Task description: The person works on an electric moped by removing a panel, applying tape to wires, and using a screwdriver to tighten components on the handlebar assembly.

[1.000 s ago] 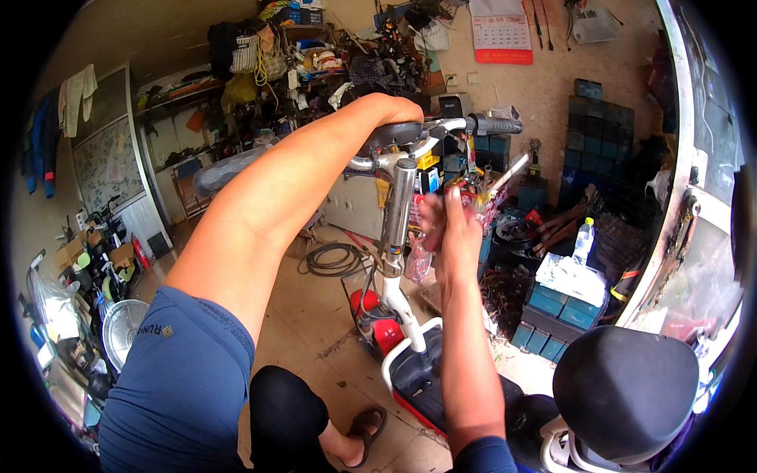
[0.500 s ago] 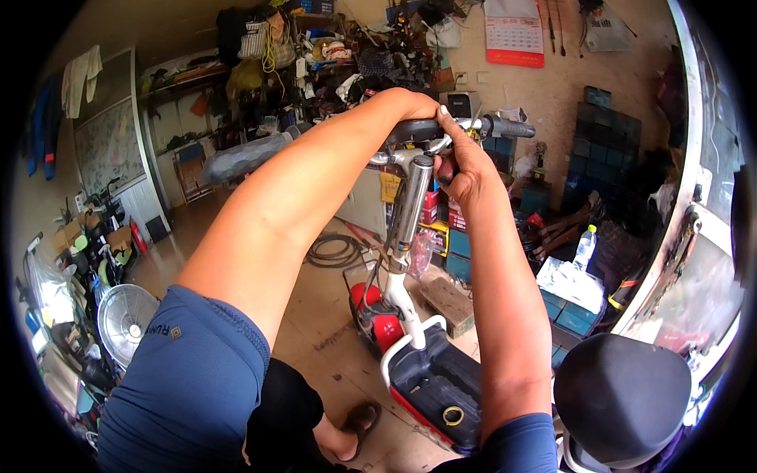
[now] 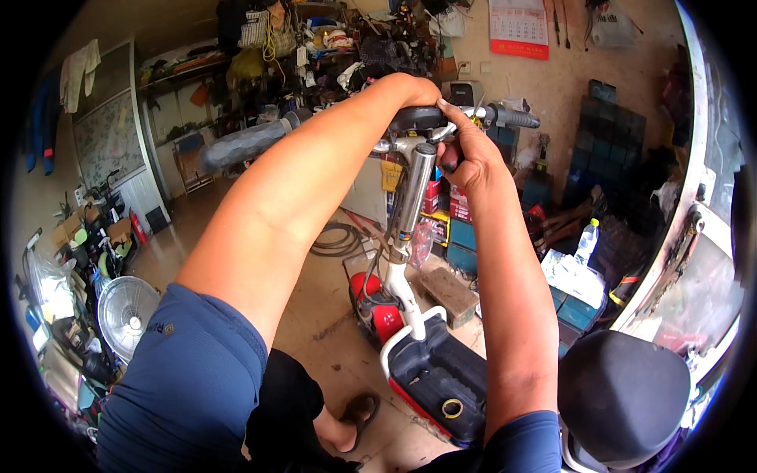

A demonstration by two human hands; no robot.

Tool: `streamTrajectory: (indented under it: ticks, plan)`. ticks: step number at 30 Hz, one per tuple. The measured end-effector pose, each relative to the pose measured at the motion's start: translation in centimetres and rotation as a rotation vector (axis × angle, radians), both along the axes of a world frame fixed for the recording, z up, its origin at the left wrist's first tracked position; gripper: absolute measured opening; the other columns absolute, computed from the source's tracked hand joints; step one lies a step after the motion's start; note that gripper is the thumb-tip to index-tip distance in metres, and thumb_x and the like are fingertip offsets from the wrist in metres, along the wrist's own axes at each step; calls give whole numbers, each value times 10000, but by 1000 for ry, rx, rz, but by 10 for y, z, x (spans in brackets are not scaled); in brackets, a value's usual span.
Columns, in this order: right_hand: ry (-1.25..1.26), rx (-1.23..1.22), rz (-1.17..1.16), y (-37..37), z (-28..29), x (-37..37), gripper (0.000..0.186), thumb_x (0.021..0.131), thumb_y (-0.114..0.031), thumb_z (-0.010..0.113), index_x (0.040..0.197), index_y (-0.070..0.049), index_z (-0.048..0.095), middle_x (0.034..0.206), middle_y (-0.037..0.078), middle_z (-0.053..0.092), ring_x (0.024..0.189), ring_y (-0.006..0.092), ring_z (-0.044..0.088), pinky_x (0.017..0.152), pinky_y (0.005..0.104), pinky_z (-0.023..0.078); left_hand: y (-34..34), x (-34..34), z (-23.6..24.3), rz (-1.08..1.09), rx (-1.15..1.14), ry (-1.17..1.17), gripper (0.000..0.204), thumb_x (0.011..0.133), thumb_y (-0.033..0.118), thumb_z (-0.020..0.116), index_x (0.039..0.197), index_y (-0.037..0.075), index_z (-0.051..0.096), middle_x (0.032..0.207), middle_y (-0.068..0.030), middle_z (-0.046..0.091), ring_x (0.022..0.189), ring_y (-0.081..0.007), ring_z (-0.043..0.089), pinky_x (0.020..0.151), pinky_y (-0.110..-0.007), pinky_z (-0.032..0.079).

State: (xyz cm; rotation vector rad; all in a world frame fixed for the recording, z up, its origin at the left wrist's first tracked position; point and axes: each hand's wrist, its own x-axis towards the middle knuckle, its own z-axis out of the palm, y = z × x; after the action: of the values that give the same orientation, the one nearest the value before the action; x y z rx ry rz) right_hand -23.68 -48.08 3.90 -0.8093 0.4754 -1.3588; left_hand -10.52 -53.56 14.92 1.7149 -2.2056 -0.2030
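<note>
In front of me stands a small electric scooter with a silver steering post (image 3: 414, 193) and a white lower stem (image 3: 404, 292). My left hand (image 3: 422, 92) reaches over the dark oval display (image 3: 418, 119) at the middle of the handlebar, with its fingers hidden behind the wrist and display. My right hand (image 3: 473, 162) is beside the top of the post, under the bar. Its thumb points up to the display's right edge, and the other fingers curl around something dark I cannot make out. The right grip (image 3: 514, 117) is bare black rubber; a grey wrap covers the left grip (image 3: 248, 146).
A yellowish ring (image 3: 452, 408) lies on the black footboard (image 3: 441, 378). Close on my right is the black seat (image 3: 623, 398). A wooden block (image 3: 449, 296), a coiled cable (image 3: 339, 239) and a fan (image 3: 128, 319) stand around. A bottle (image 3: 587, 242) tops stacked batteries.
The view has shifted slightly. Both hands stay at the middle of the handlebar, with the right thumb still against the display's edge.
</note>
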Motion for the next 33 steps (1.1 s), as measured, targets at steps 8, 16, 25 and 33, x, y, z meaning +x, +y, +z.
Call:
streamTrajectory:
  ticks: [8,16,25,33]
  plan:
    - [-28,2,10,0,-3,0,341,793,-303,905,929,-174,620,762,-25,578,526,73,494,401,195,422,10,-7,-2,45,-15,3,353,918,205,574,1125,-13,758,1156,-168,734,962,-302,693,883,-470,508]
    - [-100,-39,32,4,-9,1,360,825,-308,884,933,-121,596,739,8,575,530,108,523,410,209,471,26,-14,-4,38,-102,-125,384,927,202,546,1160,-37,736,1214,-191,716,1043,-317,684,937,-473,494]
    - [-113,-34,26,-1,-19,-2,398,801,-306,905,936,-112,585,761,2,566,579,115,540,428,206,471,32,-19,-7,-24,-164,-293,421,953,251,538,1199,-34,726,1260,-206,713,1102,-327,689,978,-467,491]
    - [87,-74,-232,30,-48,-12,550,857,-402,867,1160,-64,557,913,103,693,564,134,617,411,193,404,49,-16,-16,238,-409,-59,504,979,428,537,1189,22,747,1294,-230,688,1222,-408,654,1039,-498,502]
